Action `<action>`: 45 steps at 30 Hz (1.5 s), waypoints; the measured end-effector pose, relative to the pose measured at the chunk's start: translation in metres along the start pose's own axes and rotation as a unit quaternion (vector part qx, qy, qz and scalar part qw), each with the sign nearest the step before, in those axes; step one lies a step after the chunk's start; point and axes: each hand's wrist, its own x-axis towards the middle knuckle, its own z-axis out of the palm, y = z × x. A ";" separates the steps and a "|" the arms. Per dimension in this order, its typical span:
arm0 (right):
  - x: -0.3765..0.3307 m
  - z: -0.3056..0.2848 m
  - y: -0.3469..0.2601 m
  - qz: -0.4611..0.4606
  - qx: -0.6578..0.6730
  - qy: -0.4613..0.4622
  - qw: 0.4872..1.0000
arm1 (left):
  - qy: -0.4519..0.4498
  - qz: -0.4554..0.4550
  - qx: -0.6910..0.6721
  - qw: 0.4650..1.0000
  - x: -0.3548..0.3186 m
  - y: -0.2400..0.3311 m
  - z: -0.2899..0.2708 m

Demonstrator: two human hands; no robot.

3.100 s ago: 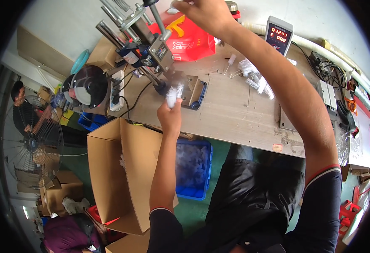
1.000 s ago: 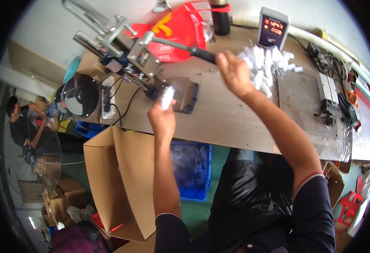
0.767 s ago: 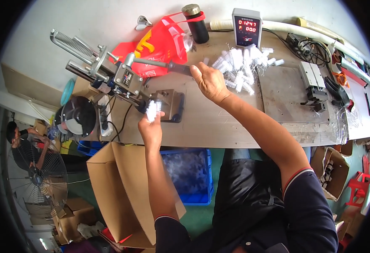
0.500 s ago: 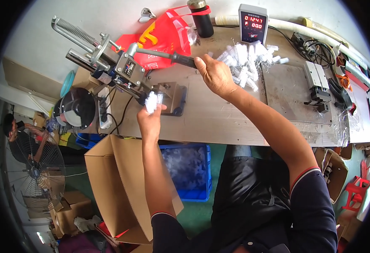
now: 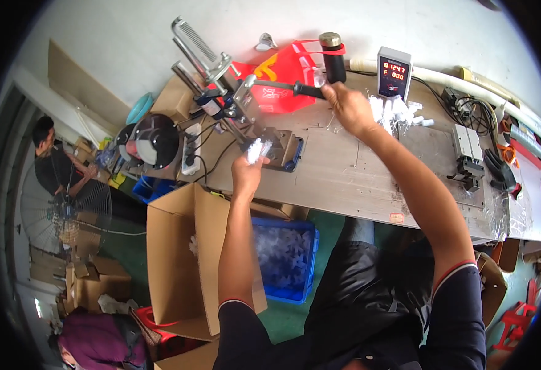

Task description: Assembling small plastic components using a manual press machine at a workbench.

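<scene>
Single view: head-worn fisheye, looking steeply down from above the bench (image 5: 369, 179). Bench crosses upper half of frame, edges bowed; forearms enter from lower edge. Medium range; floor fills lower left. No second view.

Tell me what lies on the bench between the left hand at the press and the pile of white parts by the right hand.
In the head view, bare bench top separates the left hand from the white parts; only the right hand reaches across above.
</scene>
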 end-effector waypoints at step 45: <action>-0.295 -0.149 0.161 0.089 -0.045 0.202 0.974 | -0.079 0.173 0.338 0.922 0.025 0.129 0.297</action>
